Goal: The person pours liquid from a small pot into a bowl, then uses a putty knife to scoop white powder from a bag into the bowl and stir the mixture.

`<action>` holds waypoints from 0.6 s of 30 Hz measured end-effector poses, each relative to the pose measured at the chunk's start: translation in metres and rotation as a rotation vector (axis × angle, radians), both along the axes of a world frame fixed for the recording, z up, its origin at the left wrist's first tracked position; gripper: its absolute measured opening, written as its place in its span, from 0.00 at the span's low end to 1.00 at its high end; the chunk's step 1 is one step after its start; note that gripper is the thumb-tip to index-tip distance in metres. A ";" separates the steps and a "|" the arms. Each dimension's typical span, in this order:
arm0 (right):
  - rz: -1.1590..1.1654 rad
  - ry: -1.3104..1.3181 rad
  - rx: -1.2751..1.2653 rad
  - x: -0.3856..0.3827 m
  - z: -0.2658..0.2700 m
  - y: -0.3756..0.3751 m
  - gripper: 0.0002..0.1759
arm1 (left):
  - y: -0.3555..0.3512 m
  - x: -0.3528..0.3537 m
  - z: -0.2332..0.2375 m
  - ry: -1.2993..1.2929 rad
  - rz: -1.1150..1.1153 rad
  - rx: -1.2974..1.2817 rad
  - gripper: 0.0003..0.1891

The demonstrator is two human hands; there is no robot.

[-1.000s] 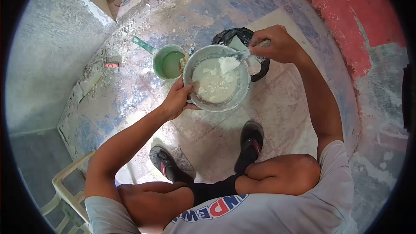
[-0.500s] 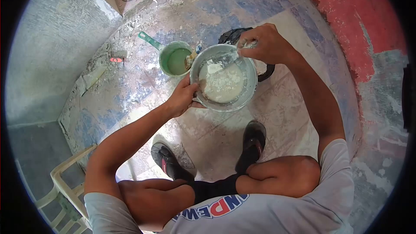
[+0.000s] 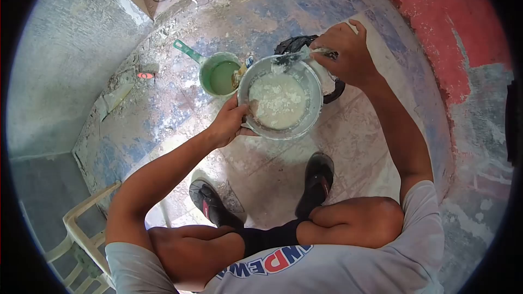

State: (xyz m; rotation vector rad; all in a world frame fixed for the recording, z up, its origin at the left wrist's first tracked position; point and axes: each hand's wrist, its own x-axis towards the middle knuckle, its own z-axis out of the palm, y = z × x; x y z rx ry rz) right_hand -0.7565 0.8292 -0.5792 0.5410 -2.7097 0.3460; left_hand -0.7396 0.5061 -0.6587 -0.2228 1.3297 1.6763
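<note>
My left hand grips the left side of a round grey metal bowl, thumb at its rim. Lumpy white powder lies over a pale wet mix inside. At the bowl's far right rim, my right hand is closed on the handle of a putty knife, index finger raised. The blade is tipped over the bowl's far edge, with some smears on it. Partly hidden behind the bowl and my right hand is a black plastic bag with white powder in it.
A green dipper of cloudy liquid stands left of the bowl, a small brown-and-blue item against it. A red-handled tool lies farther left. A plastic chair is at lower left. My feet are below the bowl.
My right hand has moved slightly up and right, and its index finger has lifted. The putty knife's blade has turned and no longer carries its white powder. The bowl stays put.
</note>
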 end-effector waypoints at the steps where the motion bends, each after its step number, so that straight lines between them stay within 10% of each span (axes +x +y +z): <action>1: -0.002 -0.001 0.000 0.003 0.001 0.000 0.08 | 0.001 -0.001 0.002 0.003 -0.013 -0.015 0.29; 10: -0.194 0.201 0.014 0.010 0.014 0.033 0.08 | -0.003 -0.001 0.000 0.019 0.011 -0.024 0.26; 18: -0.246 -0.078 0.253 0.014 -0.089 0.086 0.08 | -0.004 -0.001 0.000 0.002 0.016 -0.062 0.29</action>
